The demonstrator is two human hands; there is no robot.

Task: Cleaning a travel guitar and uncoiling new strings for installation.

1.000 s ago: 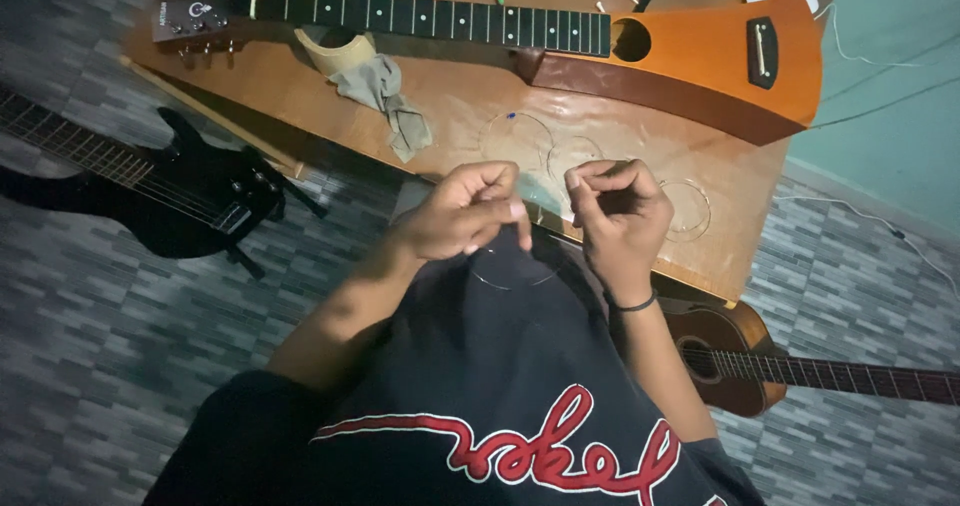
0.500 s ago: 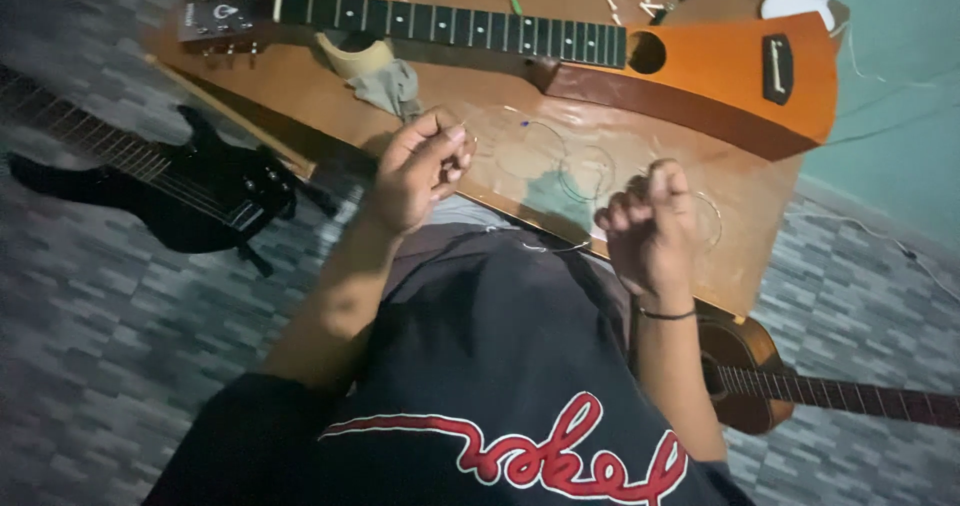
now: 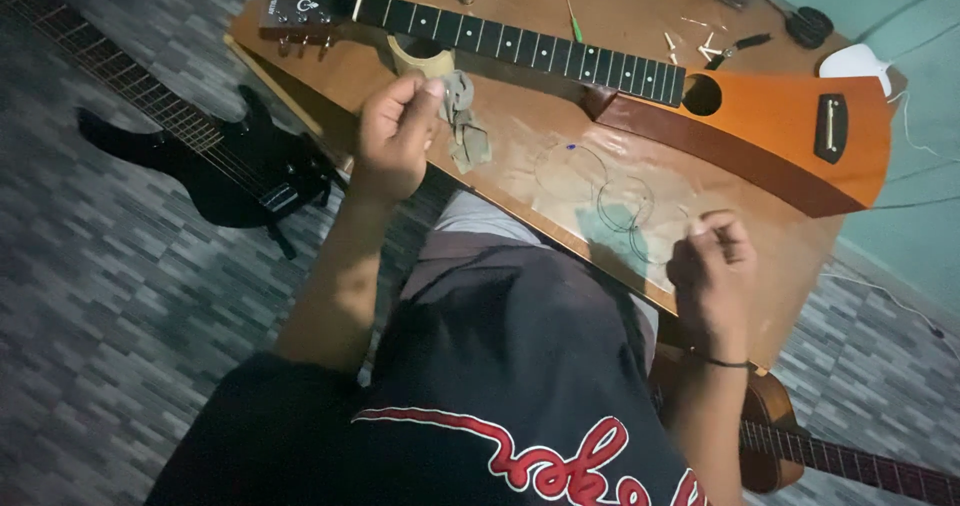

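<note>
Two hands spread apart over a bench, pinching a thin guitar string.

The left hand is curled nearly shut near the bench's near-left edge, fingertips pinched together beside a crumpled grey rag; the right hand is closed in a loose fist at the near-right edge, thumb and finger pinched. The string itself is too fine to trace between them; a coil of wire lies on the glossy brown bench top between the hands. An orange, wedge-shaped guitar with a dark fretted neck lies across the far side, leaving open wood in front. Small tools are scattered beyond it. On the grey patterned floor a black guitar lies left, and another guitar lies lower right.
</note>
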